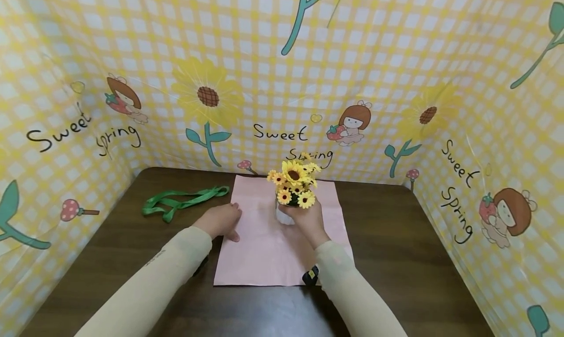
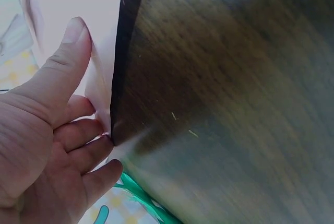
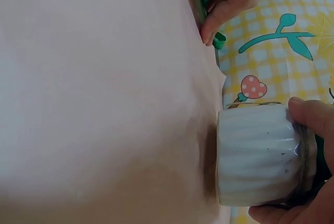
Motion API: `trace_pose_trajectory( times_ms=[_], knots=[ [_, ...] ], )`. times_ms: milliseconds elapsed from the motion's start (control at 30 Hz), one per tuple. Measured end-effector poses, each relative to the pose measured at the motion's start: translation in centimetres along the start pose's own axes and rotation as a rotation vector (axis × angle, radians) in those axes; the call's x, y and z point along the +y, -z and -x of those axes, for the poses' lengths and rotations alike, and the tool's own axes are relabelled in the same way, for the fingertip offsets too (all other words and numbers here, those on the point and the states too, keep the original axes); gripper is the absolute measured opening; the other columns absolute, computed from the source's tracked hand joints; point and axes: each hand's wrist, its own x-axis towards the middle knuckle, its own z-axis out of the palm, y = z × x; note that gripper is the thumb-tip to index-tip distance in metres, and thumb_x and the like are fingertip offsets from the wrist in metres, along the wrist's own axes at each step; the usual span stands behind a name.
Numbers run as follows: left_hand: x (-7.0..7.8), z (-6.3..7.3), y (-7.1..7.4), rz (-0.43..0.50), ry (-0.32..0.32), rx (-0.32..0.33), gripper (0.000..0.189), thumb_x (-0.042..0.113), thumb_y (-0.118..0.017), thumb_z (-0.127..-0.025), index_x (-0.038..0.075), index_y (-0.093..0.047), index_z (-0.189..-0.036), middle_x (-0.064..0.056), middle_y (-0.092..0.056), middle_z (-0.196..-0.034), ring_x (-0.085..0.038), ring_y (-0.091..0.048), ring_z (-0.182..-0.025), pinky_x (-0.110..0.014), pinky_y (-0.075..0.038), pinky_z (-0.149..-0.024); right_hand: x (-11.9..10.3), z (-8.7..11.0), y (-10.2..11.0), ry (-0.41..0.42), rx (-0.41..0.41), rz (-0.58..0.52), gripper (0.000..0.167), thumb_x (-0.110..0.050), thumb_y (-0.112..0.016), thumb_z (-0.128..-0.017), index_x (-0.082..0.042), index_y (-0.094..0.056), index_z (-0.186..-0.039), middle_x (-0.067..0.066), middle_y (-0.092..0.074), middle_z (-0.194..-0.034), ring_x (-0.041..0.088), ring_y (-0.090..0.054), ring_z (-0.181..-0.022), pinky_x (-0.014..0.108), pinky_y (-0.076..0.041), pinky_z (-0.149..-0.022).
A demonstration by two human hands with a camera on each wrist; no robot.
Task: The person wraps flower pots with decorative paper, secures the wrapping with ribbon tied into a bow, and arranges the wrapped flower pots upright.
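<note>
A sheet of pink paper [image 1: 255, 258] lies on the dark wooden table. At its left edge is my left hand [image 1: 220, 220], its fingertips and thumb spread apart on the paper; in the left wrist view the fingers [image 2: 83, 153] touch the edge with the thumb away from them. My right hand [image 1: 308, 222] grips a small white ribbed flower pot [image 3: 258, 156] around its upper part, thumb on one side and fingers on the other. Yellow artificial flowers [image 1: 293, 175] with dark centres fill the pot, which stands upright over the paper, its base close to the sheet.
A loosely looped green ribbon [image 1: 185, 200] lies on the table [image 1: 396, 258] to the left of the paper. Yellow checked cloth [image 1: 264, 82] printed with flowers and lettering forms the walls at the back and both sides.
</note>
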Motion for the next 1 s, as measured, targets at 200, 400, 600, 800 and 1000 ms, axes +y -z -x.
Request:
trace_pose_trajectory(
  times_ms=[200,400,600,800,1000],
  knots=[
    [0.1,-0.1,-0.2,-0.001,-0.01,-0.015,0.076,0.041,-0.086,-0.082,-0.004,-0.059,-0.137,-0.03,-0.048,-0.15,-0.044,-0.047,-0.139,-0.055,-0.043,-0.11,0.7,0.4,0.0,-0.071,0.035,0.002,0.072,-0.025,-0.096,-0.07,-0.027,-0.06,-0.132,-0.008,-0.067,-0.127,0.017,-0.061,-0.122,0.043,-0.049,-0.105],
    [0.4,-0.3,0.0,-0.023,-0.002,-0.003,0.073,0.042,-0.087,-0.081,-0.003,-0.062,-0.133,-0.029,-0.051,-0.147,-0.042,-0.052,-0.135,-0.054,-0.046,-0.107,0.9,0.2,0.1,-0.031,0.039,0.022,0.07,-0.025,-0.095,-0.071,-0.026,-0.061,-0.133,-0.007,-0.067,-0.127,0.018,-0.062,-0.121,0.043,-0.048,-0.105],
    [0.5,-0.2,0.0,-0.018,0.008,-0.021,0.074,0.043,-0.086,-0.082,-0.003,-0.061,-0.134,-0.029,-0.05,-0.148,-0.042,-0.052,-0.135,-0.054,-0.046,-0.108,0.8,0.3,-0.2,-0.031,0.042,0.047,0.072,-0.026,-0.096,-0.069,-0.021,-0.062,-0.132,-0.003,-0.068,-0.127,0.02,-0.062,-0.12,0.043,-0.047,-0.106],
    [0.3,-0.3,-0.1,-0.03,0.023,-0.039,0.073,0.044,-0.086,-0.082,-0.002,-0.062,-0.134,-0.028,-0.052,-0.147,-0.041,-0.054,-0.133,-0.054,-0.048,-0.106,0.9,0.4,-0.4,-0.029,0.009,0.056,0.079,-0.025,-0.096,-0.068,-0.021,-0.058,-0.137,-0.004,-0.066,-0.131,0.019,-0.061,-0.123,0.042,-0.045,-0.109],
    [0.1,-0.3,0.3,-0.029,0.034,-0.042,0.07,0.044,-0.086,-0.082,-0.001,-0.064,-0.132,-0.027,-0.052,-0.148,-0.041,-0.053,-0.134,-0.053,-0.047,-0.107,-0.1,0.2,-0.1,-0.065,-0.026,0.167,0.073,-0.035,-0.094,-0.07,-0.025,-0.06,-0.134,-0.006,-0.065,-0.129,0.02,-0.06,-0.122,0.045,-0.044,-0.109]
  ],
)
